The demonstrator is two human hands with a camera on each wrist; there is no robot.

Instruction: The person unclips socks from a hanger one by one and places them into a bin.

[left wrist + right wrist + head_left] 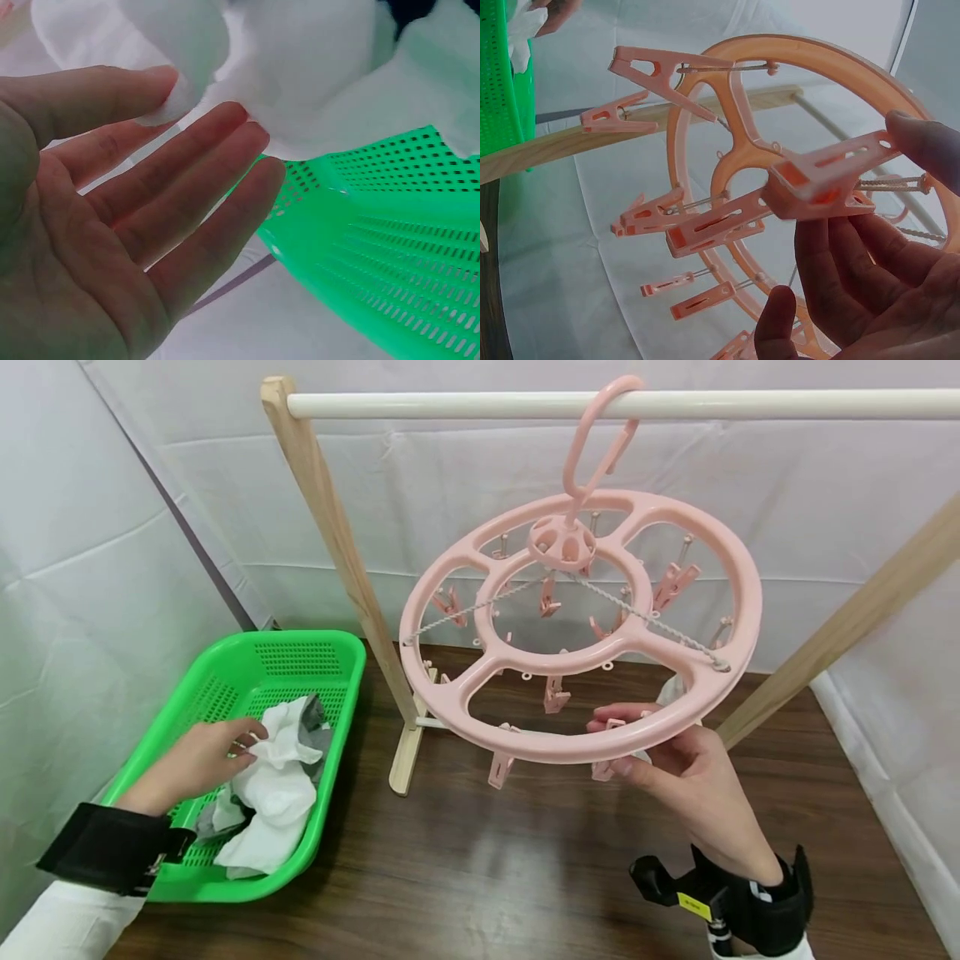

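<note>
In the head view, my left hand (213, 756) is over a green basket (348, 693), pinching a white sock (281, 739) between thumb and forefinger. Up close in the left wrist view, the white cloth (300, 82) hangs at the thumb tip while the other fingers (202, 225) stay fairly straight. A pink round clip hanger (738, 577) hangs by its hook from a white rail. At its front right rim my right hand (693, 768) pinches the handles of a pink clip (832, 169) between thumb and fingers. Nothing shows between that clip's jaws.
More white and grey cloth (262, 843) lies in the basket. Wooden legs (337, 543) hold up the white rail (450, 406). Several other clips (555, 693) dangle under the hanger. A whitish patch (670, 691) behind the rim is partly hidden; its kind is unclear.
</note>
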